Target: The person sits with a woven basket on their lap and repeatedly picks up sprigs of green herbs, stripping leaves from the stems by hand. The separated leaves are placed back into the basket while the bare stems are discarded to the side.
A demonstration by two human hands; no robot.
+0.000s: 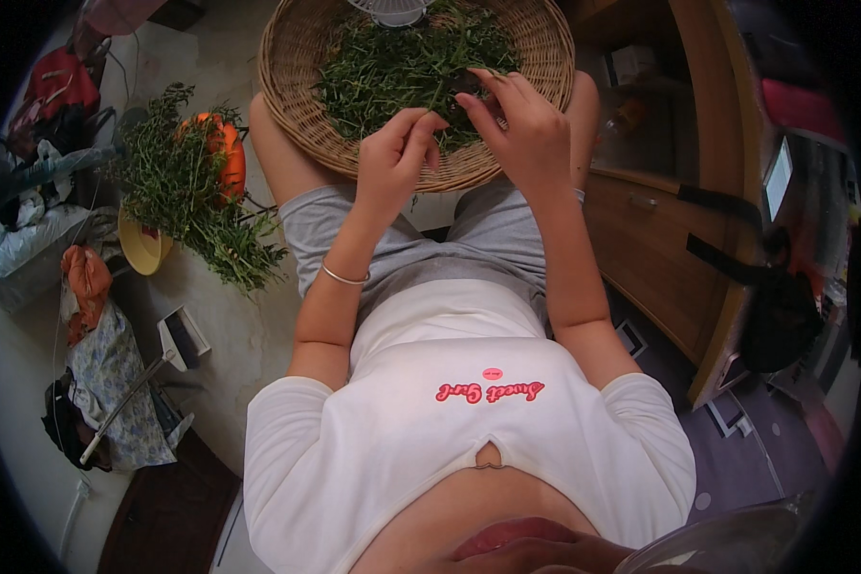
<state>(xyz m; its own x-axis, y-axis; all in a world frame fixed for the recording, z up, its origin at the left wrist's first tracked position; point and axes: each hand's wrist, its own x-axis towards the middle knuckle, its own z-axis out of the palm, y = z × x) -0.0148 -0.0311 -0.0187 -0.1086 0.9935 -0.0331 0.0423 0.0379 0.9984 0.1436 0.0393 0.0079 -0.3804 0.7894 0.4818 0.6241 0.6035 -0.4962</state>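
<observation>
A round wicker basket (287,118) rests on my lap between my knees, with a bed of loose green herb sprigs (380,72) in it. Over its near part, my left hand (402,147) pinches the lower end of a thin green stem (439,93) between thumb and fingers. To its right, my right hand (520,122) is raised over the herbs with thumb and forefinger apart; a bit of green lies by the forefinger, and whether it is held cannot be told. A white fan (400,13) shows at the basket's far edge.
On the left, a big bunch of leafy stems (179,172) lies over an orange seat or stool (231,158), beside a yellow basin (142,244). A long-handled dustpan (184,339) and bags stand further left. A wooden cabinet (660,244) is close on the right.
</observation>
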